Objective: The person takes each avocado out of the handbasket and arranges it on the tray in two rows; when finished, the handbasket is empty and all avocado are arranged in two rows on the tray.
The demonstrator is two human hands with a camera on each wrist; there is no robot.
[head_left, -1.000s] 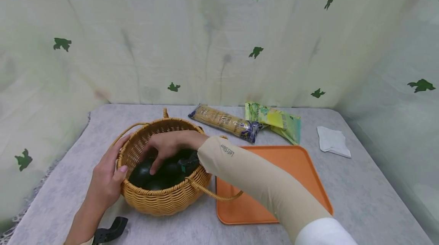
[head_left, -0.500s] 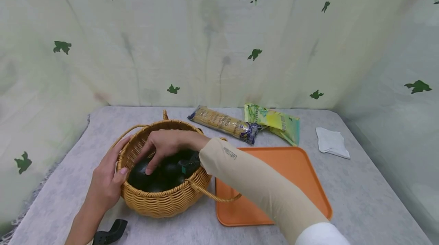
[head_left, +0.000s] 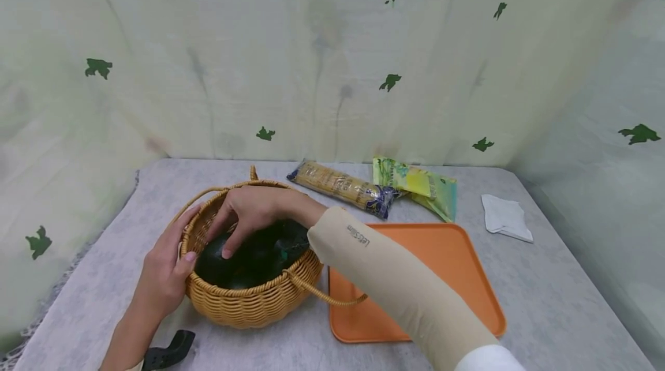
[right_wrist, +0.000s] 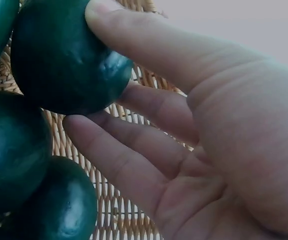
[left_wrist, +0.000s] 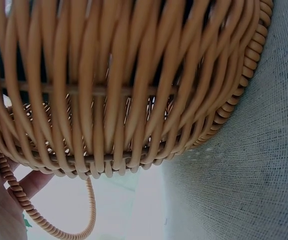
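Wicker basket [head_left: 249, 302], glossy fruit [right_wrist: 63, 60], matt plastic tray [head_left: 441, 255].

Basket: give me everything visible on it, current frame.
The basket is round, woven from tan wicker, with a coiled rim and two thin loop handles, one drooping toward the orange tray. It sits upright on the grey table, left of the tray. Several dark green round fruits lie inside. The left hand grips its near-left rim; the right hand reaches in, fingers on one fruit.
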